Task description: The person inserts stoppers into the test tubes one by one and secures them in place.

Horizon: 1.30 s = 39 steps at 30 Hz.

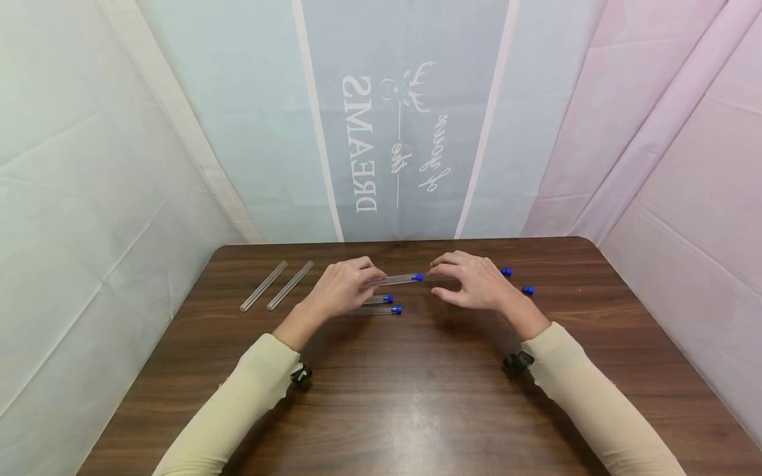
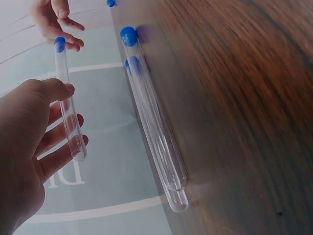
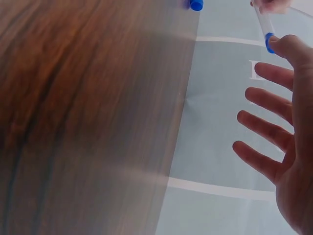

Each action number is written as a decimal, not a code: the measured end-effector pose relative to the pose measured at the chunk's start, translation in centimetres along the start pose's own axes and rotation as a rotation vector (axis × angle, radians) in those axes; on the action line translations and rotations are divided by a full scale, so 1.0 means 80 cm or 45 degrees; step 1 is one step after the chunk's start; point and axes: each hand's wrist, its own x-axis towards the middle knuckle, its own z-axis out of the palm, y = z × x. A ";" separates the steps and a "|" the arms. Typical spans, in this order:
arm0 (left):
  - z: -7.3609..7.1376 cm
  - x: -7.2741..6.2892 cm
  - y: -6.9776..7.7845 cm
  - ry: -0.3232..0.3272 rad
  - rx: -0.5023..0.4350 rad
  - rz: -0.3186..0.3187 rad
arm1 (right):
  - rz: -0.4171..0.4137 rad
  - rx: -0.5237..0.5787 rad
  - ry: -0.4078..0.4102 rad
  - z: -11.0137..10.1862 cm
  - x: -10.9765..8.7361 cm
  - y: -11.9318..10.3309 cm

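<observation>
Tube [image 1: 400, 279], clear and blue-capped, is at 12 o'clock above the table [image 1: 411, 396], pinched in the left hand [image 1: 342, 288]; the right hand [image 1: 473, 281], fingers parted, is just beside its cap [image 1: 419, 277]. Only the left wrist view shows two capped tubes' [image 2: 152, 112] rounded ends. Uncapped tubes [image 1: 290, 285] lie at 10 o'clock, loose caps [image 1: 528, 290] at 2, near the far edge.

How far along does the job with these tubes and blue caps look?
Seemingly past halfway, if it's capping. Done: two capped tubes lie on the table. In hand: the left hand grips a third tube with its cap on, though I can't tell how tightly; the right hand is near it. Remaining: two uncapped tubes and two loose blue caps.
</observation>
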 end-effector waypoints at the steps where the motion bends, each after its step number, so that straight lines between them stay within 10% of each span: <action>1: 0.000 -0.001 -0.001 -0.008 -0.001 -0.006 | -0.003 -0.002 -0.004 0.000 0.000 0.001; 39: -0.020 -0.045 -0.046 -0.093 0.013 -0.170 | 0.226 -0.069 -0.121 -0.036 -0.057 0.058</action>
